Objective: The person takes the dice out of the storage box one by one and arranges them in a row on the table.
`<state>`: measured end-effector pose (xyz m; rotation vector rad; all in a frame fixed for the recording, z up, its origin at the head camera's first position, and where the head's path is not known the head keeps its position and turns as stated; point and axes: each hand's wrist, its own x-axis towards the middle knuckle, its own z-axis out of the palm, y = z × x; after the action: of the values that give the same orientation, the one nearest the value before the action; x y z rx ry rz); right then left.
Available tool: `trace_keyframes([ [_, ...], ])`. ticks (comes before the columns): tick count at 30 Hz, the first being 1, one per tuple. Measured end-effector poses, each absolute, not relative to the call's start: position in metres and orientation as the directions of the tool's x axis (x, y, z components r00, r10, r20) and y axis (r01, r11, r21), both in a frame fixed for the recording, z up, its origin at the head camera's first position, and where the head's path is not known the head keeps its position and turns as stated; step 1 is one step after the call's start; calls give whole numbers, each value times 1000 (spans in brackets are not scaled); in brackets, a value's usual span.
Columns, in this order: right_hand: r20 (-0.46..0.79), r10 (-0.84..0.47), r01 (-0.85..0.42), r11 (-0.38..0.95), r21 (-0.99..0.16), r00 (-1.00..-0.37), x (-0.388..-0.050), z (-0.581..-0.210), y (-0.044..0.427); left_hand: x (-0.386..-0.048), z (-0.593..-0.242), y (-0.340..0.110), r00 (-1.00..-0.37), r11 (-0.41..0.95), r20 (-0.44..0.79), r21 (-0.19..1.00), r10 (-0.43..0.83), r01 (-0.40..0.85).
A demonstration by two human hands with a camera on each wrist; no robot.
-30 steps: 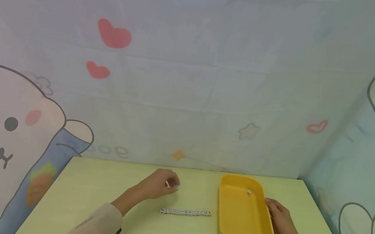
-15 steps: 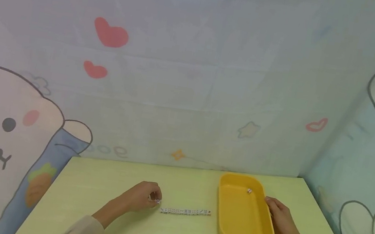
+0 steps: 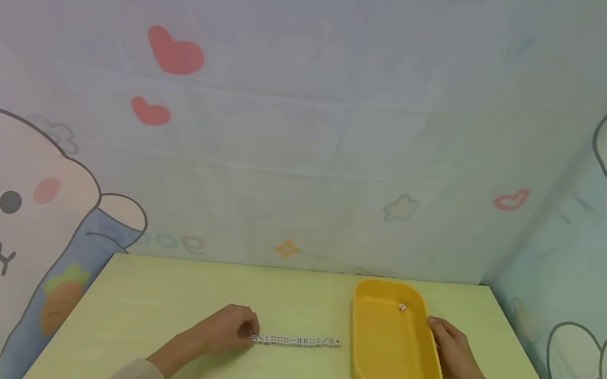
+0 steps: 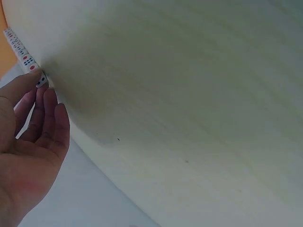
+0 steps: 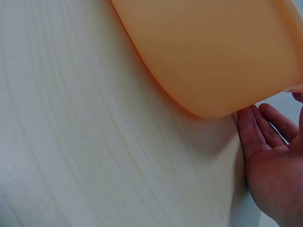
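Note:
A row of small white dice (image 3: 298,342) lies on the table, the dice set side by side. At its left end my left hand (image 3: 226,331) pinches a die (image 4: 41,80) between thumb and fingertips; in the left wrist view that die is against the end of the row. To the right of the row stands a yellow tray (image 3: 392,362) with one die (image 3: 402,307) near its far end. My right hand (image 3: 454,354) holds the tray's right side, with the thumb at the rim and the fingers (image 5: 251,130) along the outer wall.
The pale yellow-green table (image 3: 157,285) ends at a cartoon-printed cloth backdrop (image 3: 255,195). A second printed cloth (image 3: 596,262) hangs along the right side.
My left hand has brought a die from behind the row, left and toward me, to the row's left end. My right hand stays on the tray, which has not moved.

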<state>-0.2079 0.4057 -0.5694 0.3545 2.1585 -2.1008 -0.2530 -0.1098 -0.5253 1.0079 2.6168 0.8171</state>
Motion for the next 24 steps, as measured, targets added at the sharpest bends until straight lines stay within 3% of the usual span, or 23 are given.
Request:
trace_keyframes([
  [14, -235, 87, 235, -10, -972, -968, -209, -568, 406, -252, -513, -104, -752, 639, -37, 556, 658, 531],
  [24, -236, 86, 237, -6, -972, -968, -209, -570, 406, -265, -488, -62, -739, 611, 11, 553, 674, 566],
])
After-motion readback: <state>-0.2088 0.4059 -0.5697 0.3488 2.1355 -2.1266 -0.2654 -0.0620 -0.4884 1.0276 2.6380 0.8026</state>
